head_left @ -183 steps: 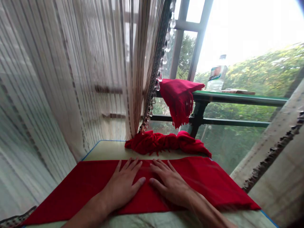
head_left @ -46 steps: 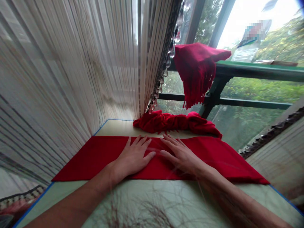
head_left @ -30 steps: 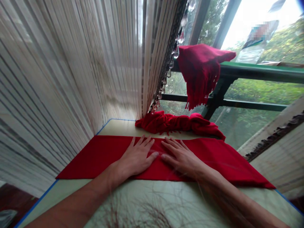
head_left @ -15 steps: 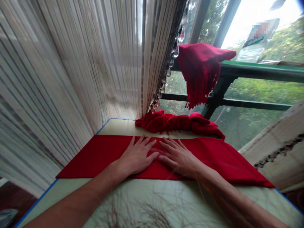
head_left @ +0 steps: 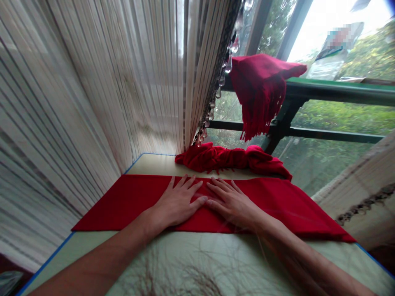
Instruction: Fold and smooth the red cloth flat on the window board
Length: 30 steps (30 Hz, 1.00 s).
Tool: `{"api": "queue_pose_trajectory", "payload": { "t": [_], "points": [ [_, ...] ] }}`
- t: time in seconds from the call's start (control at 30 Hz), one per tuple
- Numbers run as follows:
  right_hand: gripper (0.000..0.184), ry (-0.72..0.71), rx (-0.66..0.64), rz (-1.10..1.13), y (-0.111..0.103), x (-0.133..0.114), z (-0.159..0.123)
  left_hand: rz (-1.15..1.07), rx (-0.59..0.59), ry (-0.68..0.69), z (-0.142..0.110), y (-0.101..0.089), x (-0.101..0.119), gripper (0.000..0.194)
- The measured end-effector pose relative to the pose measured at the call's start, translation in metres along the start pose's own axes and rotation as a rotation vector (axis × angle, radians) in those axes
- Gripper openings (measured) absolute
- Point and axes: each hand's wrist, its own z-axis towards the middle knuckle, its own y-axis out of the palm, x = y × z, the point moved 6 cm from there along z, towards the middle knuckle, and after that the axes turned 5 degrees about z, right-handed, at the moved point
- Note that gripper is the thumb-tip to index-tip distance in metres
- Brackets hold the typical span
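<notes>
A flat, folded red scarf (head_left: 123, 205) spans the pale green table (head_left: 191, 255) from side to side. My left hand (head_left: 180, 203) lies palm down on its middle, fingers spread toward the far edge. Beside it my right hand (head_left: 231, 201) rests flat in the same way, and the two thumbs nearly meet. Neither hand grips anything. Behind the flat cloth, a crumpled red scarf (head_left: 222, 158) with fringe lies along the table's far edge.
Another fringed red scarf (head_left: 262, 86) drapes over the dark green window railing (head_left: 339, 94). A clear bottle (head_left: 330, 61) with a blurred label stands on the sill. Sheer striped curtains (head_left: 138, 82) with beaded trim hang at the left, and a second curtain (head_left: 367, 181) at the right.
Since the oldest frame the view has tilted down, showing more near table. Both hands stay flat on the scarf, their thumbs now closer together. The right curtain has swung a little.
</notes>
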Motion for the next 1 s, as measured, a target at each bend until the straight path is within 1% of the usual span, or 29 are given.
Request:
{"api": "queue_pose_trajectory", "payload": {
  "t": [0.13, 0.3, 0.4, 0.83, 1.0],
  "points": [
    [0.074, 0.014, -0.009, -0.001, -0.0013, -0.0011, 0.0, -0.001, 0.0, -0.002, 0.0, 0.0014, -0.0012, 0.07],
    [0.065, -0.013, -0.041, 0.001, -0.0027, -0.0054, -0.0016, 0.018, 0.004, -0.008, 0.0, 0.0037, -0.0026, 0.067],
    [0.064, -0.019, -0.038, -0.005, -0.0024, -0.0048, -0.002, 0.03, 0.013, -0.002, 0.0001, 0.0038, -0.0025, 0.065],
    [0.076, 0.003, -0.019, -0.025, -0.0004, -0.0009, -0.0002, 0.026, 0.027, 0.0, 0.0008, 0.0029, -0.0023, 0.064],
    [0.076, 0.005, -0.017, -0.016, -0.0002, -0.0002, 0.0, 0.021, 0.037, 0.008, 0.0016, 0.0038, -0.0028, 0.063]
  ]
}}
